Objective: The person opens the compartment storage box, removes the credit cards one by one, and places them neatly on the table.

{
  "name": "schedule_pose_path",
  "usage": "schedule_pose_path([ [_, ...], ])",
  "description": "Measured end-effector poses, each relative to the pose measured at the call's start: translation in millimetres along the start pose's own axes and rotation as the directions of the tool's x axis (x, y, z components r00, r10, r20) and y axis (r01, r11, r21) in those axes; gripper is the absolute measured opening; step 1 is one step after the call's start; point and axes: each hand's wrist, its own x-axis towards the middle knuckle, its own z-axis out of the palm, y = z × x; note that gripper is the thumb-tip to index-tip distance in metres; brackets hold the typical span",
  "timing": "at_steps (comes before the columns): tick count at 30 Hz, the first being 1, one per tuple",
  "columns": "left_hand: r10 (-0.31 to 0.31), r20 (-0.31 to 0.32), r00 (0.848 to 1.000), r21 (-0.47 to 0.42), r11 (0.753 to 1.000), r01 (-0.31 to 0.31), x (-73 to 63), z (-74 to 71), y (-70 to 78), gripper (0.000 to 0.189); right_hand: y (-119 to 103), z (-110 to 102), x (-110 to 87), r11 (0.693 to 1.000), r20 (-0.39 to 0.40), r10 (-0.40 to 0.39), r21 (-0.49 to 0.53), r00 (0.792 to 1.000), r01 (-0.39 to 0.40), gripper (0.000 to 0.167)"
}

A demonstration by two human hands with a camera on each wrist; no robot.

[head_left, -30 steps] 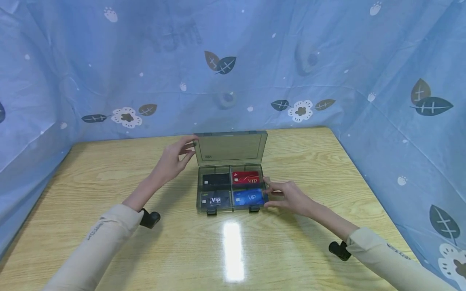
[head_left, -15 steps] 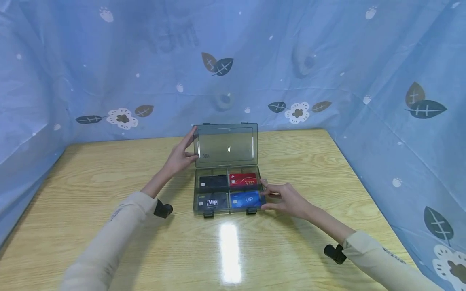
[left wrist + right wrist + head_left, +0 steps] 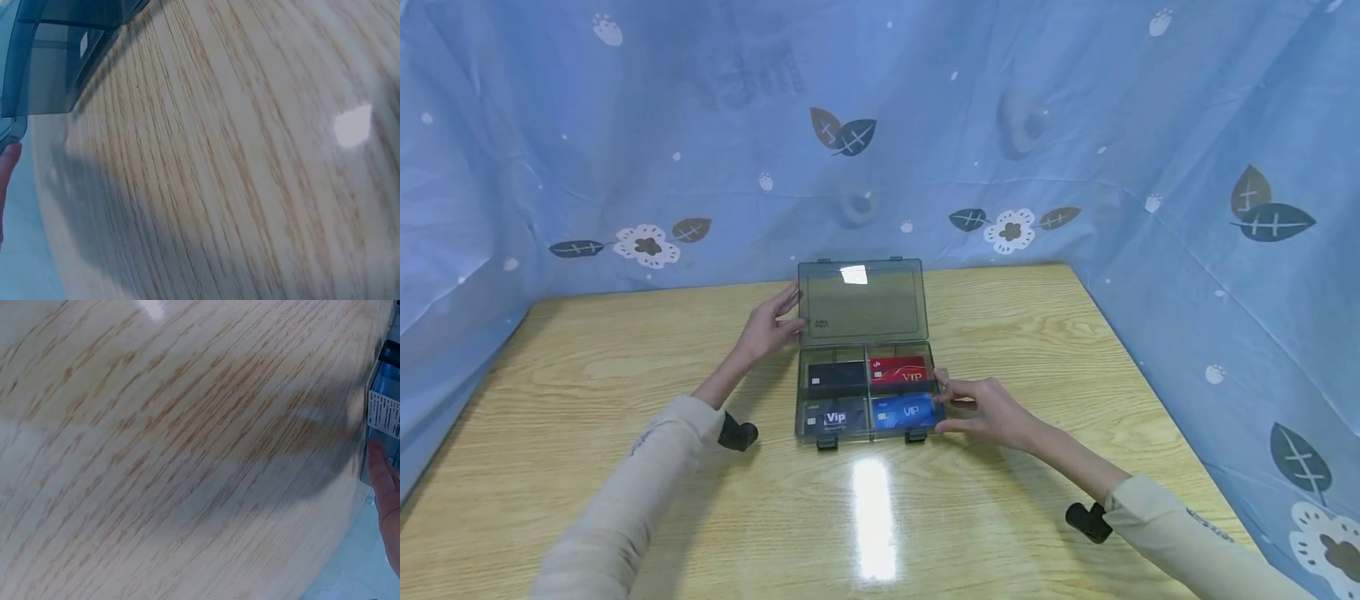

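A see-through grey plastic storage box [image 3: 871, 435] lies on the table with its lid [image 3: 865, 304] raised, leaning slightly back. A divider separates its compartments. In the back row lie a black card [image 3: 837, 377] and a red VIP card [image 3: 898, 369]; in front are a dark Vip card [image 3: 817, 417] and a blue VIP card [image 3: 904, 412]. My left hand [image 3: 765, 329] holds the lid's left edge, thumb low and fingers higher. At the box's right side, my right hand [image 3: 992, 411] grips the wall, thumb near the front corner. The wrist views show only some fingers.
Two black latches [image 3: 827, 443] hang at the box's front edge. The wood-grain table [image 3: 1030, 333] ends at a blue patterned cloth [image 3: 730, 167] behind and on both sides. Black wrist cameras [image 3: 737, 432] are strapped to both forearms.
The lid has swung from leaning forward to leaning slightly back. My left hand has moved along with it, while my right hand has stayed at the box's right side.
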Motion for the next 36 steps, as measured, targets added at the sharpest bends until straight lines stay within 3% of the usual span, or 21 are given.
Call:
schedule_pose_path([
  [11, -0.082, -0.041, 0.996, 0.069, 0.994, 0.085, -0.5, 4.5, -3.0, 0.05, -1, 0, 0.7, 1.0, 0.002, 0.004, -0.006, 1.0, -0.003, 0.029],
  [27, -0.1, -0.06, 0.993, 0.094, 0.99, 0.105, -1.5, 10.2, -6.5, 0.036, 0, 0, -0.2, 1.0, -0.003, -0.008, 0.011, 1.0, 0.008, 0.024],
  [36, -0.119, -0.052, 0.992, 0.093, 0.988, 0.123, -2.8, 10.8, -6.1, 0.034, -1, -2, 0.7, 1.0, 0.01, -0.005, 0.005, 1.0, 0.005, 0.034],
])
